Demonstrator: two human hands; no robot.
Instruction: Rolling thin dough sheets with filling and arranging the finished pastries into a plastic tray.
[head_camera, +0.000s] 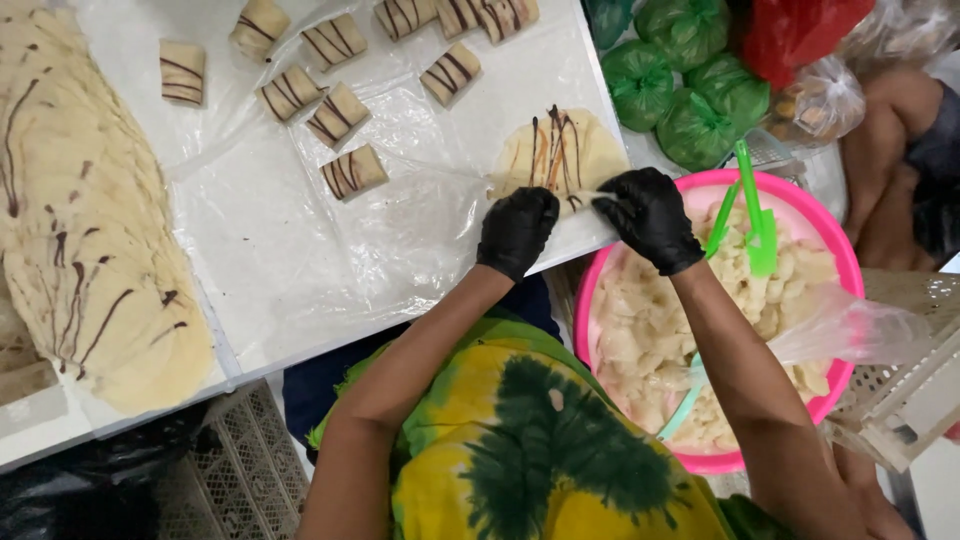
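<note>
From the head view, I am looking straight down at a white counter (300, 300) covered with clear plastic sheeting (400, 230) that is wrinkling and catching the light. My left hand (516, 230) and right hand (646, 217), both in black gloves, are working at the near edge of a round, pale wrapper (560, 150) streaked with dark lines. Both hands are curling closed, fingertips pinching the wrapper's near rim; the wrapper is lying flat on the sheeting at the counter's right end.

Further up the counter, folded rolls (340, 110) with the same dark stripes are sitting apart from each other in loose rows. Along the left side, a long fanned stack of wrappers (90, 230) is lying on a separate tray.

Just beside my right forearm, off the counter's edge, a pink basin (830, 240) is holding pale banana pieces (640, 350), with green tongs (755, 215) resting in it. Beyond it, green bags (690, 70) and a red bag (800, 30) are piling together. Below the counter, plastic crates (240, 470) are showing on the floor.
</note>
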